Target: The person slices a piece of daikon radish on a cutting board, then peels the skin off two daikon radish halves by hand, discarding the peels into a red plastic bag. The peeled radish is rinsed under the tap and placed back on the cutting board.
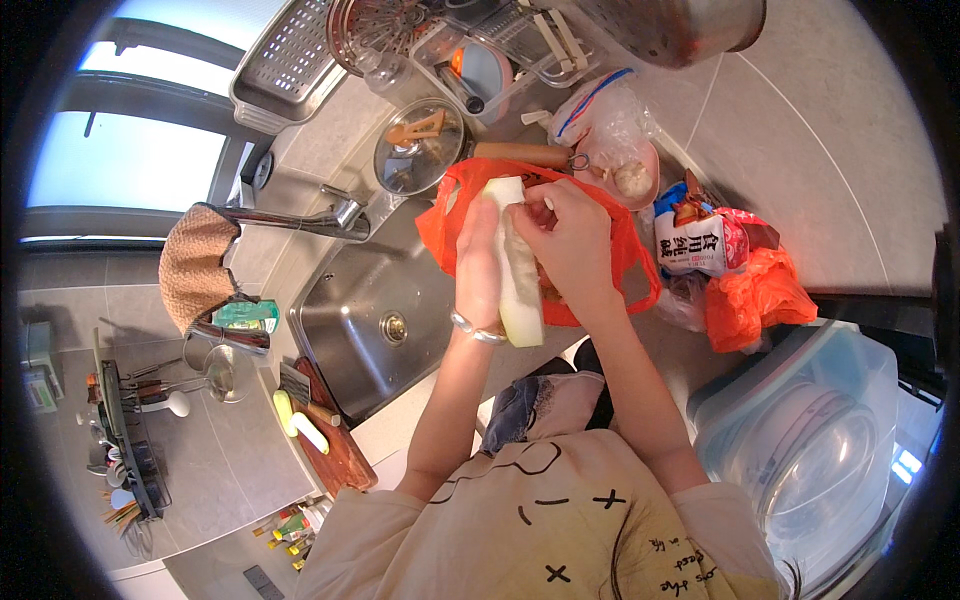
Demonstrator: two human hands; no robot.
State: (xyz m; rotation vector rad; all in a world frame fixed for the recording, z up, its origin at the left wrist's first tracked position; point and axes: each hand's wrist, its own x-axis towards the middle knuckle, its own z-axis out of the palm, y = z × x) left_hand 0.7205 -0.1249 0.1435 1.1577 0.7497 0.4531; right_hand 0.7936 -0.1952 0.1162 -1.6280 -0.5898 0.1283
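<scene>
A long piece of pale gourd [519, 292], cut lengthwise, is held upright over an open red plastic bag [637, 262]. My left hand [478, 255] wraps its outer side, with a silver bangle at the wrist. My right hand [574, 244] has its fingers curled and pinching at the soft inner face near the top. Whether a loose bit of pith sits between those fingertips is hard to see. Most of the bag's contents are hidden behind my hands. Two more pale green gourd pieces [307, 433] lie by a cleaver [296, 384] on a wooden cutting board [349, 457].
To the left is a steel sink [360, 322] with a faucet [300, 219] draped in a brown cloth [196, 262]. A glass-lidded pot [420, 161], rolling pin [521, 154] and pink bowl [645, 191] stand behind the bag. Food packages [701, 244] and a plastic bin [810, 450] are right.
</scene>
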